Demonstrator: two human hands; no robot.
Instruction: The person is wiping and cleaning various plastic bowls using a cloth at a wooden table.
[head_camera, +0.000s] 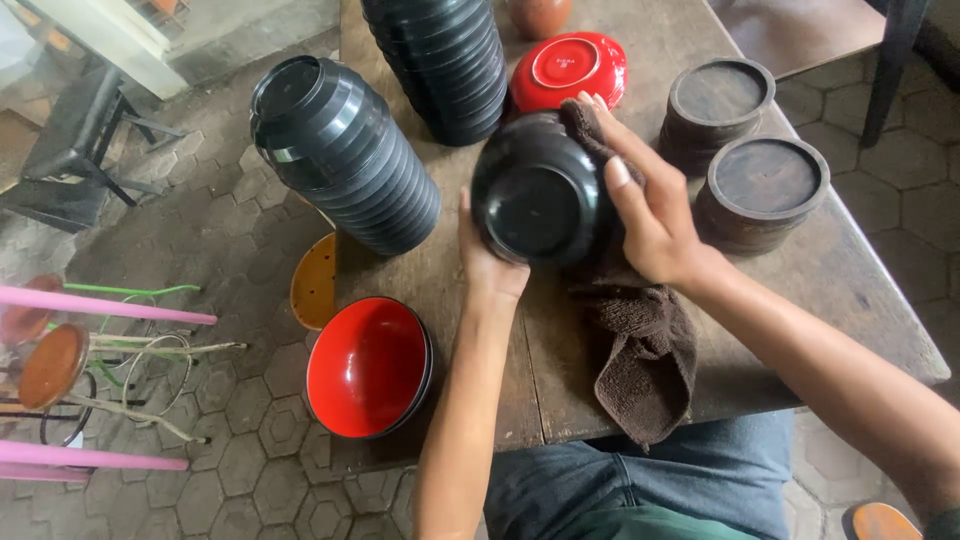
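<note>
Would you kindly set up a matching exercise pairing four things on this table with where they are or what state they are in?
Things:
1. black bowl
2. brown cloth
3. upside-down red bowl
4. open red bowl

Places or states:
A. at the table's near edge, tilted up on its side
B. held between both hands
C. draped over the table's near edge
D. at the far side, base up

Pairs: 1-B, 2-C, 3-D, 4-A

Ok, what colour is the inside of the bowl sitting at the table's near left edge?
Bright red inside, with a black rim and outside; the bowl shows best in the head view.
</note>
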